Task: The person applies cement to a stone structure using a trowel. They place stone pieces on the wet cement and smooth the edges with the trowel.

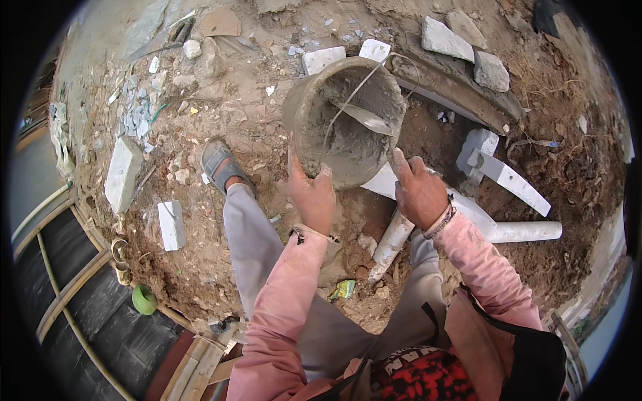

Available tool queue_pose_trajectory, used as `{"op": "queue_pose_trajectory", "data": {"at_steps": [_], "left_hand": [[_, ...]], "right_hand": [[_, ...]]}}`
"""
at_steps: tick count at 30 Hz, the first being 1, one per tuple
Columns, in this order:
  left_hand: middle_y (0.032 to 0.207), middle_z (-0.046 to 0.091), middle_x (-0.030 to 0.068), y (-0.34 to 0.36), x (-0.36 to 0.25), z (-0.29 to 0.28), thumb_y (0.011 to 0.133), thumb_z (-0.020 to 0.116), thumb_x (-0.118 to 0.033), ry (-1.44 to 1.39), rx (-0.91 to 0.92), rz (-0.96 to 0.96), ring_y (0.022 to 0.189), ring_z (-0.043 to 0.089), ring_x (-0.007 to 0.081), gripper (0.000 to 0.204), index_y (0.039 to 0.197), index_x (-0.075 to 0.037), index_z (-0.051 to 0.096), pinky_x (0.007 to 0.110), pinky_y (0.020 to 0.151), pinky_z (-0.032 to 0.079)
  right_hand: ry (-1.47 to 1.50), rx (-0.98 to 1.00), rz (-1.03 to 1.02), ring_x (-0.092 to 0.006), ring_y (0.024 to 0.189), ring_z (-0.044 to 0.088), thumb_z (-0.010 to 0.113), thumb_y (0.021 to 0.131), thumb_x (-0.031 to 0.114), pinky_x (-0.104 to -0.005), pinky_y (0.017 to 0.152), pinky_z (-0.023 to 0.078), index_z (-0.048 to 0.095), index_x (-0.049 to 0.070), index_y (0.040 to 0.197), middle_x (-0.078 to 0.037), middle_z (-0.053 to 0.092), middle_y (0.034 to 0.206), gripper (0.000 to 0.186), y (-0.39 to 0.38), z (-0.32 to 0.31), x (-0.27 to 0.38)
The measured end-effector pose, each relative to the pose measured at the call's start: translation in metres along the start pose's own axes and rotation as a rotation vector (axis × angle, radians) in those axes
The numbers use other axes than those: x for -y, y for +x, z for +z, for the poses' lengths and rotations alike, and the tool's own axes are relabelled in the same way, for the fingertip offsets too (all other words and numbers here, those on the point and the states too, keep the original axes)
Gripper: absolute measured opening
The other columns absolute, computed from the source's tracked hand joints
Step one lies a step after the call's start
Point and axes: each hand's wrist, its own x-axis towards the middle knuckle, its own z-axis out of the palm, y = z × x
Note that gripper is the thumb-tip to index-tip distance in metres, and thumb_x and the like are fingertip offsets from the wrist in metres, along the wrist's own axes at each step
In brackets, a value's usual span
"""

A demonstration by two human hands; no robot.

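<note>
A grey, mortar-caked bucket [294,107] stands tilted in front of me, with wet mortar [351,150] inside. A flat, smeared blade [364,119], perhaps a trowel's, lies in the mortar; its handle is not clear. The thin wire bail [348,100] crosses the mouth. My left hand [313,194] grips the bucket's near left side, index finger stretched along the wall and thumb by the rim. At the near right of the rim is my right hand [421,190], index finger against the edge and the other fingers curled, partly hidden.
White blocks [448,39] lie around the bucket. A mortar-covered beam [461,93] runs to the far right. Pale pipes [391,247] lie near my right leg, and a broken white slab [511,180] beyond. Rubble covers the ground left; a bamboo frame [73,284] borders a dark surface.
</note>
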Motion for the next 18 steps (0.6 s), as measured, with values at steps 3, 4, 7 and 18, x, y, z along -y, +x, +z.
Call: {"op": "queue_pose_trajectory", "data": {"at_steps": [3,4,7,18], "left_hand": [[0.142,0.043,0.0211,-0.004,0.002,0.001,0.075,0.054,0.009,0.126,0.056,0.072,0.134,0.039,0.029,0.07,0.142,0.0,0.036,0.036,0.11,0.029],[0.143,0.041,0.0218,-0.005,-0.003,-0.001,0.074,0.054,0.009,0.149,0.072,0.099,0.136,0.036,0.0301,0.071,0.142,0.0,0.036,0.036,0.111,0.027],[0.137,0.045,0.0169,-0.002,-0.001,0.006,0.076,0.055,0.007,0.174,0.09,0.103,0.124,0.041,0.0246,0.07,0.143,0.0,0.035,0.033,0.1,0.033],[0.109,0.059,0.0059,-0.001,0.026,-0.015,0.079,0.055,0.01,-0.351,0.01,-0.311,0.094,0.057,0.015,0.054,0.131,-0.003,0.044,0.029,0.082,0.047]], "right_hand": [[0.011,0.216,0.025,-0.039,0.069,0.06,0.064,0.075,0.009,-0.0466,0.059,0.051,0.035,-0.004,0.135,-0.024,0.055,0.093,0.068,0.0,0.029,0.018],[0.084,0.31,0.03,-0.04,0.07,0.061,0.064,0.074,0.01,-0.0475,0.062,0.051,0.032,-0.005,0.136,-0.025,0.055,0.091,0.071,-0.003,0.03,0.029],[0.534,0.182,-0.219,-0.0322,0.069,0.063,0.06,0.078,0.009,-0.0405,0.065,0.053,0.036,-0.006,0.137,-0.023,0.061,0.09,0.065,-0.012,0.026,0.006],[1.845,0.691,0.319,-0.0136,0.055,0.058,0.064,0.081,0.015,-0.0237,0.046,0.048,0.044,-0.006,0.134,-0.015,0.062,0.088,0.06,-0.048,-0.023,-0.122]]}}
